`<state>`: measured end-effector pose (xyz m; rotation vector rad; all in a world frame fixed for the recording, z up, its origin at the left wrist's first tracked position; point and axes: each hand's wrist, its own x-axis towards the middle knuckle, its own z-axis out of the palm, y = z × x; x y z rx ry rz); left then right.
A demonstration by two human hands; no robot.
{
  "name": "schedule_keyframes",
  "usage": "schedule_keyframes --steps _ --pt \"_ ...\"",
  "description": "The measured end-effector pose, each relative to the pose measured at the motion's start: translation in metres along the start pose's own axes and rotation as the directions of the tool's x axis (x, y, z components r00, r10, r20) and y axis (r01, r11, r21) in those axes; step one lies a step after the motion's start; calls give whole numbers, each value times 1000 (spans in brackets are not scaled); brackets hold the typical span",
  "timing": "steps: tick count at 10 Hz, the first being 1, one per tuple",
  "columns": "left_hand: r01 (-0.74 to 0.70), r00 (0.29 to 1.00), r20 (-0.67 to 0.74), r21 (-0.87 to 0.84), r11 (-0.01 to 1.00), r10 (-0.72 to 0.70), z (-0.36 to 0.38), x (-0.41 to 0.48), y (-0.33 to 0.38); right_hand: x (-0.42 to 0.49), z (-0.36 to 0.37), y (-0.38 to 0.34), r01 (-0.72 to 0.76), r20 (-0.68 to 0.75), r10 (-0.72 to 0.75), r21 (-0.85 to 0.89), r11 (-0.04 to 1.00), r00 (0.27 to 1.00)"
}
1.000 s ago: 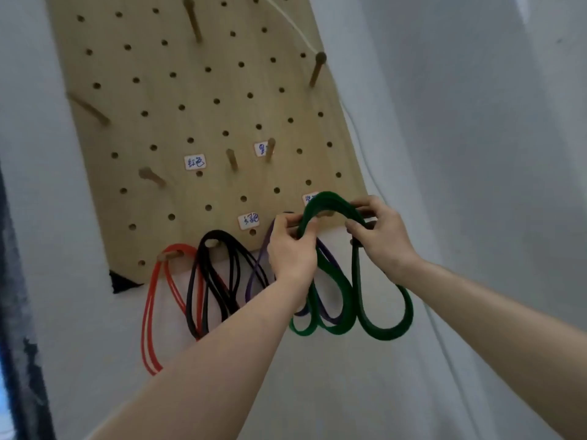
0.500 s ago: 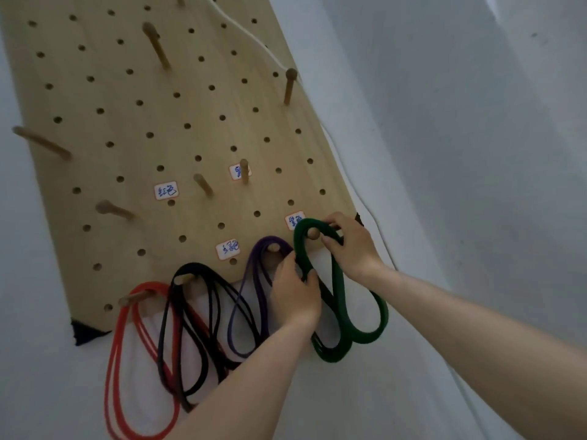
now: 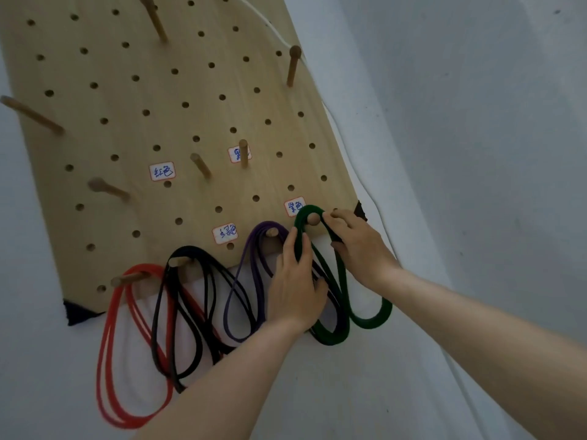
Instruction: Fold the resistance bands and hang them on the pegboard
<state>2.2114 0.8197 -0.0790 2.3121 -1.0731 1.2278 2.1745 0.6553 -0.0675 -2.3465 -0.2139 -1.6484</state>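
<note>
Green resistance band [image 3: 336,281] is hanging folded over the wooden peg [image 3: 313,218] at the lower right corner of the pegboard [image 3: 127,122]. The peg is sitting between the fingertips of the two hands.

The left hand [image 3: 295,287] is reaching up from below. Its fingers [image 3: 290,246] are lying nearly straight along the left strand just under the peg, and the strand is passing between them, so the hand is holding the band lightly. The thumb is resting on the far side of the strands, lower down.

The right hand [image 3: 359,246] is working just beside the peg on its right. Its fingertips [image 3: 332,222] are curling inward and pinching the right strand close to the top of the loop.

Below both palms, the band's lower loops are hanging against the white wall [image 3: 476,154], one under the left wrist and one under the right wrist.

To the left of the left-hand fingers, a purple band [image 3: 241,281] is hanging on the neighbouring peg and touching the back of that hand. Further left, a black band [image 3: 178,312] and a red band [image 3: 108,360] are each hanging on a peg of their own, and the black loops are overlapping the red ones.

A handwritten label [image 3: 295,206] is sitting just above the left fingertips. A white cord [image 3: 349,147] is running down the wall above the right-hand fingers.
</note>
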Motion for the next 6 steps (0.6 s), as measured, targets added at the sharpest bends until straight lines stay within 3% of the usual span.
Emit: schedule_keyframes --steps 2,4,5,6 --pt "-10 998 69 60 998 6 -12 21 0 13 5 1 -220 232 203 50 974 951" --pt "25 976 218 -5 1000 -24 -27 19 2 6 -3 4 -343 429 286 61 937 857" --pt "21 964 265 -41 999 -9 -42 5 -3 -16 -9 5 -371 498 317 11 929 808" --pt "7 959 283 -25 1000 0 -56 -13 -10 -38 -6 7 -358 511 302 13 934 805"
